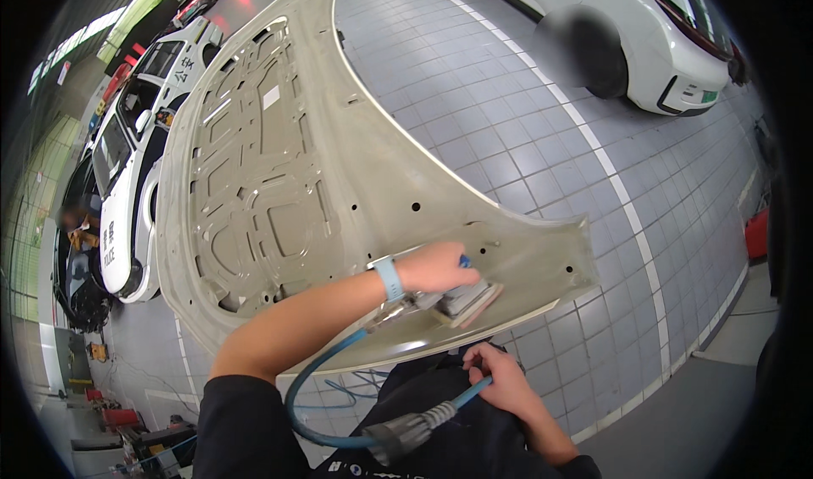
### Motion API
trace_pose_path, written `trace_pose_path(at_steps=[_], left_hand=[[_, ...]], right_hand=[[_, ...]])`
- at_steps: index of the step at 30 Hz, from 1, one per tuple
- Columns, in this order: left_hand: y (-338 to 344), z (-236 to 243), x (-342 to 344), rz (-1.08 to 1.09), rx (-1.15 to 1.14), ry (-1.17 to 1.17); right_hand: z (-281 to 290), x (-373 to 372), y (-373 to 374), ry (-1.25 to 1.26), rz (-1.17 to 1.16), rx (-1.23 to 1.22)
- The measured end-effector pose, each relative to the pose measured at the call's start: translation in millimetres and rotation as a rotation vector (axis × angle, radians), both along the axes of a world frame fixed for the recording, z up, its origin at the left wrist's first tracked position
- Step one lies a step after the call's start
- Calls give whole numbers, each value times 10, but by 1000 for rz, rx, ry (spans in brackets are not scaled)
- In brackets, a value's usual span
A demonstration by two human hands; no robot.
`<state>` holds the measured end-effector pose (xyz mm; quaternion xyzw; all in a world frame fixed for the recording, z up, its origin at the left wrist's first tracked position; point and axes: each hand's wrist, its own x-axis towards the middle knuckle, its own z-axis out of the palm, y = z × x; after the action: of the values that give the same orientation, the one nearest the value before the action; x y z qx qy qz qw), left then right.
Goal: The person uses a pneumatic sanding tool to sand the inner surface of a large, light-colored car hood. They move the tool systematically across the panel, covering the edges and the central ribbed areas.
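Observation:
My left hand [436, 269], with a pale blue watch band at the wrist, is closed over an air sander [464, 299]. The sander's flat pad rests on the near right corner area of a car hood [406, 174], whose inner side faces up. A blue air hose [326, 356] runs back from the sander's metal fitting, loops past my body and passes through a grey ribbed sleeve [411, 432]. Close to my waist, my right hand [500, 379] is closed around the hose beyond that sleeve. My left fingers hide part of the sander's top.
A white car [660, 47] stands at the far right. Another white car with dark markings [135, 166] is parked along the left, with a person [82, 229] beside it. More blue hose [339, 394] trails below the hood over grey floor tiles [508, 132]. A red object [756, 232] sits at the right edge.

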<state>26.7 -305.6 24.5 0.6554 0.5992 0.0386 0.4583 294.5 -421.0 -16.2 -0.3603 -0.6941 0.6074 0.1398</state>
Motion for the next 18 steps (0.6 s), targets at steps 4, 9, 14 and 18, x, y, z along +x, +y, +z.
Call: trace_pose_path(at_steps=[4,9,14,18], left_hand=[[-588,-122,-417,58,52,-16],[-1007,-39,-805,-3,-49,-7],[-892,-133,-794,-51,2,-138],[-741,-229,-769,-123,97,-180]], right_hand=[[-52,-133,4,1,86,47],[-100,-256,73,-55,266,-38],[-92,-340,-23,-87,291,-39],[-54,-462,-240,-109,180,-1]])
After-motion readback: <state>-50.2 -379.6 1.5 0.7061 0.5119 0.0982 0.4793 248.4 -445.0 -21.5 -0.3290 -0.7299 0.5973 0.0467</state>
